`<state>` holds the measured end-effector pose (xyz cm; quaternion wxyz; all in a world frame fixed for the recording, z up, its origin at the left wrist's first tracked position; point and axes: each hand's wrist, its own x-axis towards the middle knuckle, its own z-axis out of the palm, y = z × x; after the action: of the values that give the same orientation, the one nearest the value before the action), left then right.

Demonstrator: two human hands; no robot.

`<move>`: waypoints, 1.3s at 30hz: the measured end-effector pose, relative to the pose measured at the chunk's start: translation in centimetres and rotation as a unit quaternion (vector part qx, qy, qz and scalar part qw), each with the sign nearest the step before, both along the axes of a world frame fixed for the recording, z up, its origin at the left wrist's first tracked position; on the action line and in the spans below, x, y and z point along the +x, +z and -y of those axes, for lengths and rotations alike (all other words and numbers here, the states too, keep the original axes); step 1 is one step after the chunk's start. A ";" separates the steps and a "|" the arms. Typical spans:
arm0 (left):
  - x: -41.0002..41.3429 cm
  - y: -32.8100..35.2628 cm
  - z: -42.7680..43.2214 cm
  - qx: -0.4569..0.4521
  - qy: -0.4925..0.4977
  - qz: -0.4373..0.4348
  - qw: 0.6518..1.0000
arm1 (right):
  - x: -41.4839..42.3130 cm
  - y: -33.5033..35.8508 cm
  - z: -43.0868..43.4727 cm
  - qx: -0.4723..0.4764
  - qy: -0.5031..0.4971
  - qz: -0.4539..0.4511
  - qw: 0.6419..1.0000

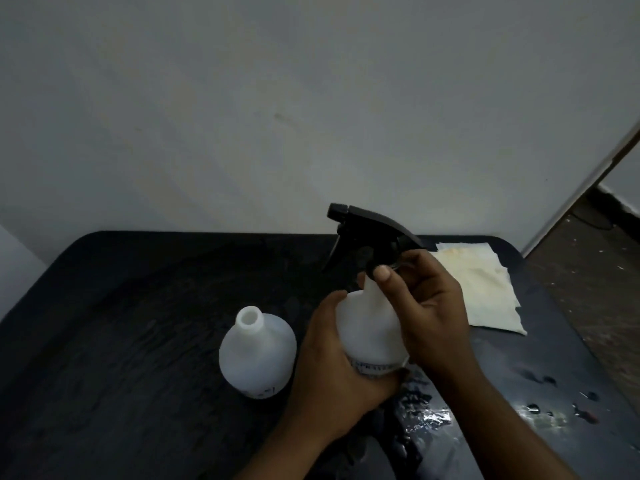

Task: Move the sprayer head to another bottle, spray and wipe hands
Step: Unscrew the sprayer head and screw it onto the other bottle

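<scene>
The left hand (332, 358) is wrapped around the body of one white bottle (372, 327) near the tabletop's (138, 306) front middle, while the right hand (429, 306) pinches the collar of the black sprayer head (370, 233) on its neck. If the collar binds or the wet-looking surface lets the bottle slip, the held bottle could tip, spill or knock the open bottle (258, 351) just beside it. Counted: two bottles, one sprayer head, one cloth (485, 289) toward the back right corner.
</scene>
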<state>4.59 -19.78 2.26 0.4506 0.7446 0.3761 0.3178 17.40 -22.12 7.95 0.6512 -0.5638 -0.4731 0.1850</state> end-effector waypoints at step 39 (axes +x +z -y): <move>-1.5 1.6 -2.1 -0.013 -0.116 0.001 0.993 | 1.8 0.3 0.1 -0.010 0.167 -0.273 0.947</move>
<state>3.05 -17.65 3.83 0.4942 0.7772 0.2906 0.2595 19.24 -22.19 8.22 0.7097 -0.4112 -0.3625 0.4426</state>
